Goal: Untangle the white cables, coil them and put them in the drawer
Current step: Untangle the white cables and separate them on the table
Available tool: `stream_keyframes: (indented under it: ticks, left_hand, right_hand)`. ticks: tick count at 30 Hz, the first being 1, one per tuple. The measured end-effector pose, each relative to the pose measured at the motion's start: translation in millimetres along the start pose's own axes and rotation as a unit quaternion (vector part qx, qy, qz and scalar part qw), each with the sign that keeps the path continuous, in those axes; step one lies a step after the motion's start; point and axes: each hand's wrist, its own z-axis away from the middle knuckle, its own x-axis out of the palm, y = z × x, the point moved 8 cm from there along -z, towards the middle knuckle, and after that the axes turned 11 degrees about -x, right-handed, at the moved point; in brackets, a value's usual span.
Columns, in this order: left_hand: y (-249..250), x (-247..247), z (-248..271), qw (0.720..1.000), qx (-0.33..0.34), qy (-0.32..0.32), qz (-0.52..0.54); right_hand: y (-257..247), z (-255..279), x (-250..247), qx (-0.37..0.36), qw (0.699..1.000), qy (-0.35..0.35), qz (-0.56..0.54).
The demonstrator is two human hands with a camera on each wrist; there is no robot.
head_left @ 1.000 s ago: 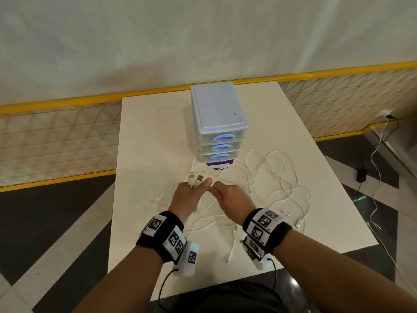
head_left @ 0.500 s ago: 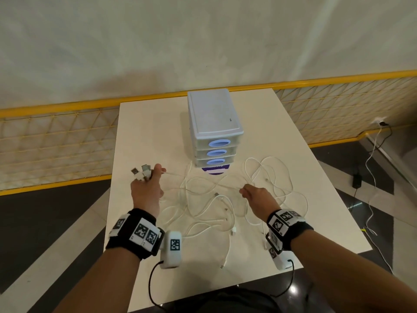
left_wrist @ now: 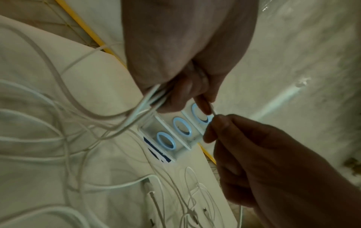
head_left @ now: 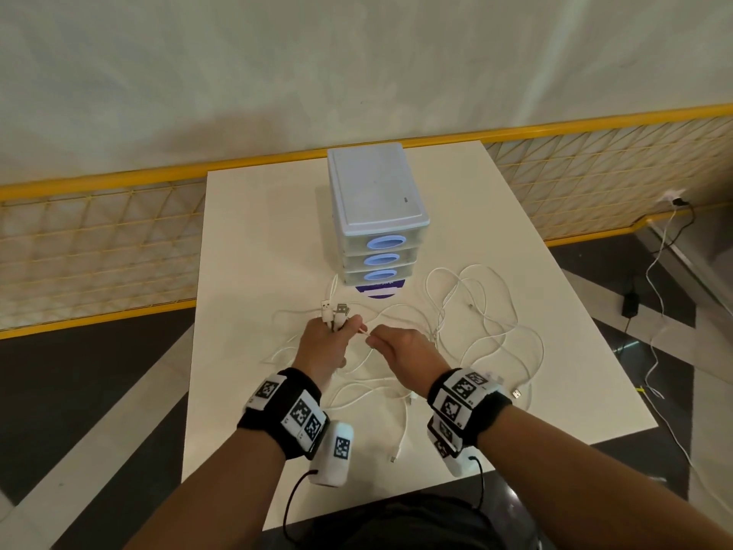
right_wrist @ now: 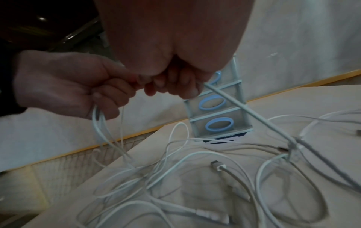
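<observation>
White cables (head_left: pixel 472 311) lie tangled on the cream table (head_left: pixel 246 240), spreading right and toward me. My left hand (head_left: pixel 329 339) grips a bunch of cable strands (left_wrist: pixel 148 98), and two USB plugs (head_left: pixel 335 311) stick up from its fist. My right hand (head_left: pixel 400 345) sits close beside it and pinches one cable (right_wrist: pixel 252 114) that runs taut down to the tangle (right_wrist: pixel 195 177). A grey unit with three closed drawers (head_left: pixel 380 236), each with a blue oval handle, stands just beyond both hands.
Loose plug ends (head_left: pixel 396 454) lie near the table's front edge. A yellow mesh barrier (head_left: pixel 95 248) runs behind and beside the table. On the floor at right, a cord (head_left: pixel 654 311) trails from a wall socket.
Half a second ago my hands were spread wide apart, stretching a cable. Now they have come back together in front of the drawers, the left still holding the plugs.
</observation>
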Motion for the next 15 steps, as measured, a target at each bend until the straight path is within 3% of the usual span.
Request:
stream_keyframes:
  ticks: [4,6,10,15]
  left_hand:
    - [15,-57,-17,0.985,-0.003,0.14,0.096]
    - [22,-83,-24,0.975,-0.003,0.172,0.138]
    - [28,-81,-23,0.978,0.013,0.146,0.146]
    - [5,-61,-25,0.993,-0.038,0.07,0.084]
  right_hand:
    - [45,14,-19,0.059,0.998,0.013,0.001]
    - [67,21,-30,0.085,0.996,0.007,0.032]
    - [86,16,-45,0.108,0.992,0.041,0.046]
    - [124,22,-57,0.184,0.976,0.085,0.074]
